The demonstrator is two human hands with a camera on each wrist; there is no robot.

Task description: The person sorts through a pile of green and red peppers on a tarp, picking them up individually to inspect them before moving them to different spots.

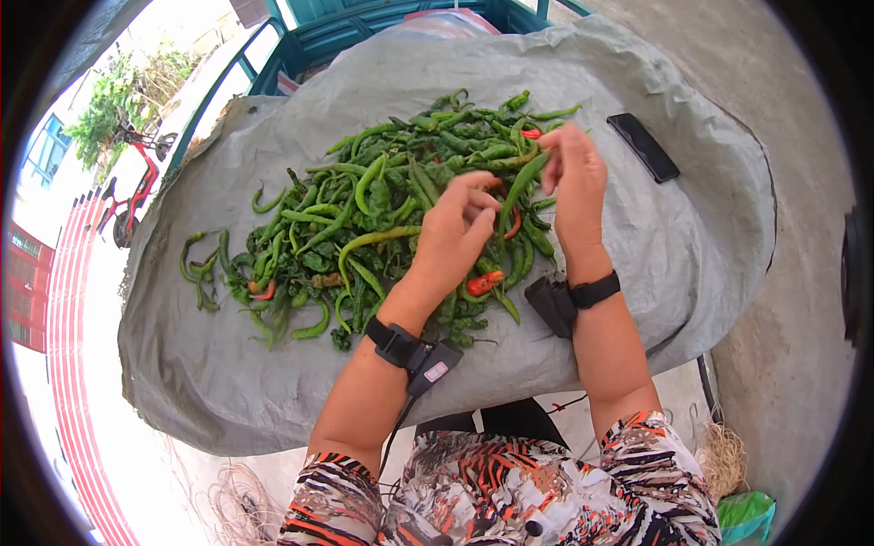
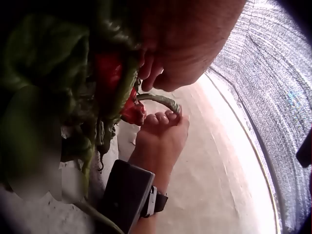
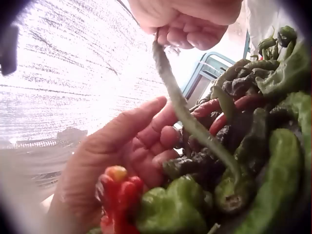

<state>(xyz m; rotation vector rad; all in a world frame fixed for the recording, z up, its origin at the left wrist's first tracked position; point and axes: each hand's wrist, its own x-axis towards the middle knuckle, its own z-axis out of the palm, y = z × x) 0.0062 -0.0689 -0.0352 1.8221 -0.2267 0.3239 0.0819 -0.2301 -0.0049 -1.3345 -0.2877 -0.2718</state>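
Note:
A heap of long green peppers (image 1: 382, 209), with a few red ones, lies on a grey tarp (image 1: 273, 382). My right hand (image 1: 574, 177) pinches the stem end of one long green pepper (image 1: 523, 182) and lifts it; its lower end still hangs in the heap. In the right wrist view the same right hand (image 3: 185, 22) is at the top, with the pepper (image 3: 185, 112) slanting down from it. My left hand (image 1: 460, 223) hovers beside that pepper with its fingers (image 3: 163, 141) curled against the heap. Whether it grips anything is hidden.
A black phone (image 1: 643, 146) lies on the tarp to the far right. A red pepper (image 1: 485, 282) sits at the heap's near edge, and loose green peppers (image 1: 200, 264) lie off to the left. Bare concrete floor (image 1: 792, 300) runs along the right, and a teal frame (image 1: 364, 27) stands behind.

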